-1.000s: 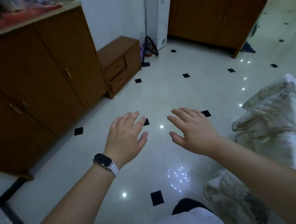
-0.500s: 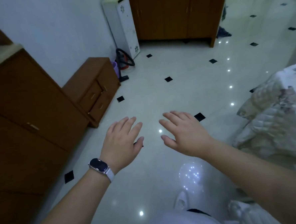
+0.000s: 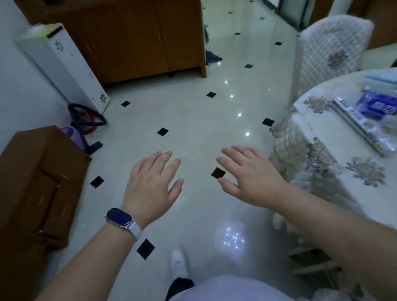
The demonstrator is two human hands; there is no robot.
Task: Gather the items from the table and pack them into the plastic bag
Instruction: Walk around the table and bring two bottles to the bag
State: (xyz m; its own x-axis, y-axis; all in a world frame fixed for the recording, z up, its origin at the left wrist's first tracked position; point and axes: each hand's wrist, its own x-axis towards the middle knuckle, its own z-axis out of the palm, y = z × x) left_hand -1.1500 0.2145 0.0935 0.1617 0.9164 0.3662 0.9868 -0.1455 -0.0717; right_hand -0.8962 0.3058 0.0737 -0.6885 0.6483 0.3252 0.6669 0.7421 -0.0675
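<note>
Glossy tiled floor (image 3: 191,118); wooden cabinet (image 3: 139,37); quilted cloth table cover (image 3: 328,165); shiny plastic packets (image 3: 381,111).

At the right edge we see the table (image 3: 327,142) under a pale flowered cloth. On it lies a long narrow box (image 3: 363,126), slanted, and just beside it a blue packet (image 3: 380,106) with print. Further items behind are too blurred to tell.

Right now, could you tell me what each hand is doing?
Left hand: open, holding nothing.
Right hand: open, holding nothing.
</note>
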